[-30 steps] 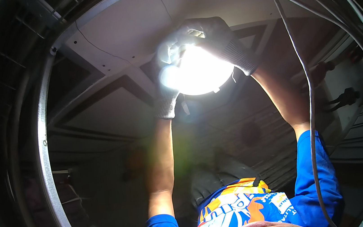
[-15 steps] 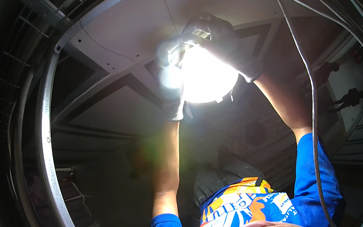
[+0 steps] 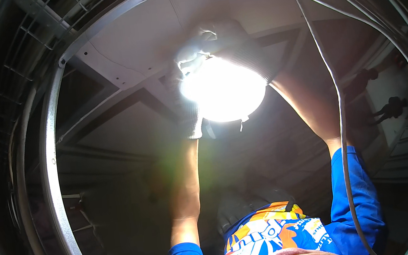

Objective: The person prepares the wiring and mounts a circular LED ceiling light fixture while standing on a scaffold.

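Two gloved hands, the left hand [image 3: 185, 67] and the right hand [image 3: 230, 37], reach up to a glowing round lamp [image 3: 227, 90], which sits between them near a pale panel [image 3: 135, 26]. The left fingers curl at its upper left edge and the right ones bend above its top; through the glare one cannot tell whether either set is clamped on it. Good handling probably means supporting both sides evenly, averting the eyes, and minding the grey cable [image 3: 346, 176] crossing before the right sleeve [image 3: 362, 194]. Counted: one lamp, one small tab [image 3: 244, 119] at its lower rim, two blue sleeves, at least one distant dark figure [image 3: 391, 107].
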`<action>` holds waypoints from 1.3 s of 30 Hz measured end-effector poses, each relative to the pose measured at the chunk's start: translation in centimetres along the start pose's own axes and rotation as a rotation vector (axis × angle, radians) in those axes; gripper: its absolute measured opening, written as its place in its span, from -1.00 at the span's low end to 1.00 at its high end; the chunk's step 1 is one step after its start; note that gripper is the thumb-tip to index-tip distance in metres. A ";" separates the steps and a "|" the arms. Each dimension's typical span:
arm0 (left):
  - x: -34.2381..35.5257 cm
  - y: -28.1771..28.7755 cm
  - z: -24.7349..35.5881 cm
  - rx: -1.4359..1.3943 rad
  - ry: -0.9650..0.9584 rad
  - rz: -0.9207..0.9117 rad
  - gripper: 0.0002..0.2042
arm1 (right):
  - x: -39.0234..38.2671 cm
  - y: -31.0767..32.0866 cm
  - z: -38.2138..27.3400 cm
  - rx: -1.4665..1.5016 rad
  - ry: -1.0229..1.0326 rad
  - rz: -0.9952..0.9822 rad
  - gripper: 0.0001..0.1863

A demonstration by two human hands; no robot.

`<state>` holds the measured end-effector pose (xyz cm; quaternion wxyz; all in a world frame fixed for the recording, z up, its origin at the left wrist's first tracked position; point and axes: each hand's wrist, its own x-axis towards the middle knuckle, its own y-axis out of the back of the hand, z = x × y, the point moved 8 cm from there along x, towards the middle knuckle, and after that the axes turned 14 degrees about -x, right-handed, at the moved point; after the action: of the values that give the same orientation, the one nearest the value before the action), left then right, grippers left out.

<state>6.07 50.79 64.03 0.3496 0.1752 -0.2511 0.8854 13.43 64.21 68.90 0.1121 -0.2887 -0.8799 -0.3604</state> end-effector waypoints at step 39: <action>0.5 1.8 -1.4 -0.029 0.001 -0.066 -0.71 | -0.3 -2.0 -0.1 0.140 0.117 -0.145 -0.65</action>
<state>4.21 50.72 62.51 0.3812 0.1779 -0.2580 0.8697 12.55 62.89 67.68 0.1567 -0.1942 -0.9135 -0.3212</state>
